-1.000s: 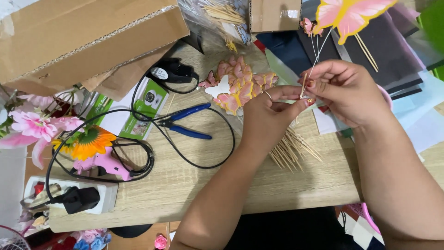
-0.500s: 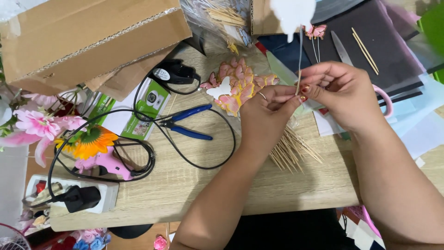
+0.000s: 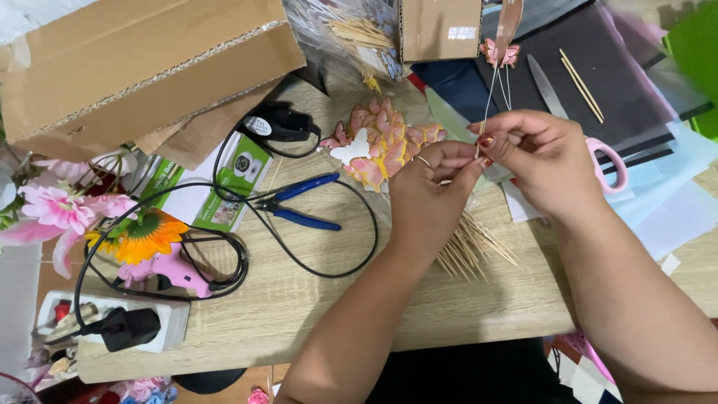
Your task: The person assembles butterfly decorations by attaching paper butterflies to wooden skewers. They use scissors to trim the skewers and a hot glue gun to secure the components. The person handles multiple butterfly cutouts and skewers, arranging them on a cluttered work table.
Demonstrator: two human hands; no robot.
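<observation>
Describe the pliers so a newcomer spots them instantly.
Start at the big brown cardboard box at the top left of the light wooden table. Just below it, ringed by the looping black power cable, lie the blue-handled metal pliers, left of the left hand. Nothing nearby shares those two blue grips.

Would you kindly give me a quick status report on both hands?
Left hand and right hand pinch one thin stick upright. Pink butterfly sits behind it. Skewer pile lies under the wrists.
</observation>
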